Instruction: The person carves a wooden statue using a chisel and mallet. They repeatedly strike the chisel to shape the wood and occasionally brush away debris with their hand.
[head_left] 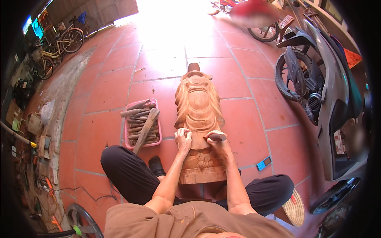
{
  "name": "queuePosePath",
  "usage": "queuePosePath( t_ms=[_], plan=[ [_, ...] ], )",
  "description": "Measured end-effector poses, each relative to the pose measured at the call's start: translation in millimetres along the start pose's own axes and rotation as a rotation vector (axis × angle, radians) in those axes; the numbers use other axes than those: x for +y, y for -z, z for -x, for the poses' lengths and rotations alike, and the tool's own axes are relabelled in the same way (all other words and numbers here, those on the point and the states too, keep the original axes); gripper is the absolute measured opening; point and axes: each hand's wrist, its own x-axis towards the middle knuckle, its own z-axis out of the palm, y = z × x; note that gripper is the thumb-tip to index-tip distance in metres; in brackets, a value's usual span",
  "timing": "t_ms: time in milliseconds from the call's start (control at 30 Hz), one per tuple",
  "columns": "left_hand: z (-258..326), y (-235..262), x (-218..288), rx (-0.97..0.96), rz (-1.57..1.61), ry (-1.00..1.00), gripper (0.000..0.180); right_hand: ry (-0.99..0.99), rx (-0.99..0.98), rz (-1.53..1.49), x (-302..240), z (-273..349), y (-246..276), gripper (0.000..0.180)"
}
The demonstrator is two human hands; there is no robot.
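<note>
A carved wooden statue [198,101] of a robed figure lies lengthwise in front of me, its base [202,175] between my legs. My left hand [183,139] grips the statue's left side with bent fingers. On the right side of the wood, my right hand [219,146] is closed around a carving chisel with a dark handle [217,137]. The handle points right, and a short tip shows on the left of the fist. To the left stands a pink basket [160,137] full of wooden-handled chisels [139,126]. A long wooden mallet or stick [147,131] leans across it.
Red floor tiles [103,135] surround me. A blue keypad phone [264,163] lies right of the statue. A motorbike [333,99] stands close at right, and bicycles [65,43] are far left. Clutter and a cable [93,197] lie along the left. A slipper [294,208] is near my right knee.
</note>
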Motion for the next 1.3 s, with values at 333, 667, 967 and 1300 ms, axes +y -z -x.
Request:
queuePosePath(
  t_ms=[333, 667, 967, 1300],
  plan=[
    [0, 0, 1, 0.002, 0.0, -0.012, 0.01, 0.182, 0.133, 0.017, -10, 2, -7, 0.011],
    [-2, 0, -5, 0.019, -0.016, -0.063, 0.01, 0.091, 0.105, -0.019, -20, 4, -4, 0.011],
    [-1, 0, -5, 0.013, -0.011, -0.089, 0.008, 0.057, -0.073, -0.117, -2, 3, 4, 0.008],
    [-2, -1, -2, -0.014, 0.001, 0.016, 0.008, -0.092, 0.136, -0.318, 4, 6, -8, 0.008]
  ],
)
